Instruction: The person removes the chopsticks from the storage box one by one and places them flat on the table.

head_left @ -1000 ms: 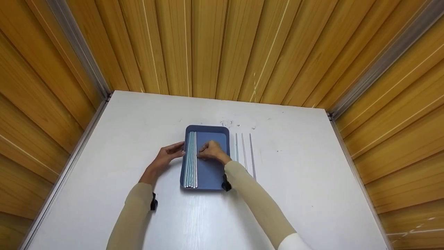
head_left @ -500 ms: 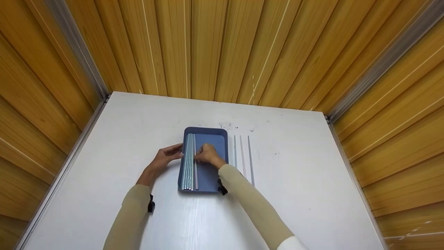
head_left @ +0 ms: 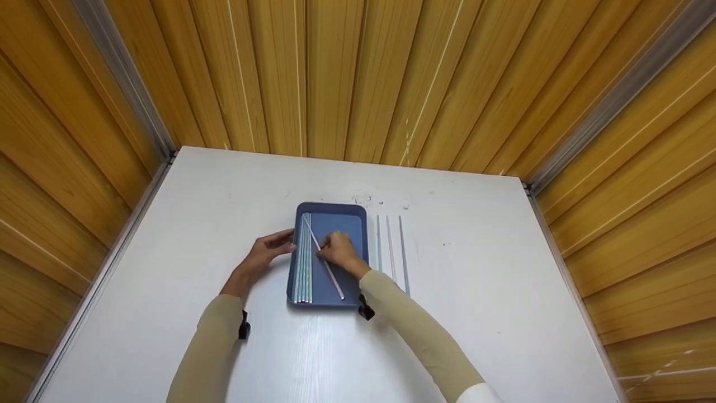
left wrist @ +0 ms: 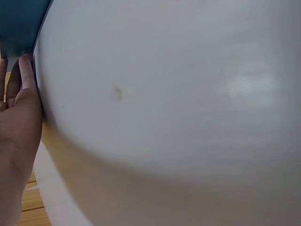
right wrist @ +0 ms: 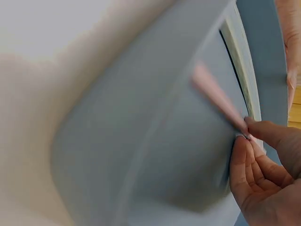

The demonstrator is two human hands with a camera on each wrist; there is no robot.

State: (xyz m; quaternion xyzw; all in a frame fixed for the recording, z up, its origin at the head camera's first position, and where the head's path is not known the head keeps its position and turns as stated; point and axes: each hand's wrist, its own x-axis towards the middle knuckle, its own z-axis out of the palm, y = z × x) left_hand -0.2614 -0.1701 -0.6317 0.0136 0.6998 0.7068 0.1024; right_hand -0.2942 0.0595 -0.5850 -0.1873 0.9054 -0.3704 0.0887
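Note:
A blue rectangular tray (head_left: 347, 210) lies on the white table. My right hand (head_left: 337, 249) pinches a pink chopstick (head_left: 334, 281) between thumb and fingertips inside it. This chopstick slants, its far end over the row of pale blue-green chopsticks (head_left: 302, 263) and its near end pointing right, toward the tray's front. That row lies lengthwise along the left wall. Against the outside of the left wall rests my left hand (head_left: 265, 254), fingers extended. The left wrist view shows its fingers (left wrist: 27, 73) at the tray's side. In the right wrist view the pink chopstick (right wrist: 218, 96) is blurred.
To the right of the tray, three separate chopsticks lie lengthwise on the table: a pale blue one (head_left: 378, 240), a pinkish one (head_left: 390, 246) and a grey one (head_left: 403, 246). Wood-patterned panels (head_left: 330, 78) enclose the table (head_left: 475, 280) at the back and sides.
The pink chopstick lay straight beside the row; now it slants, its near end swung right and its far end left over the row. The left hand stays at the tray's wall.

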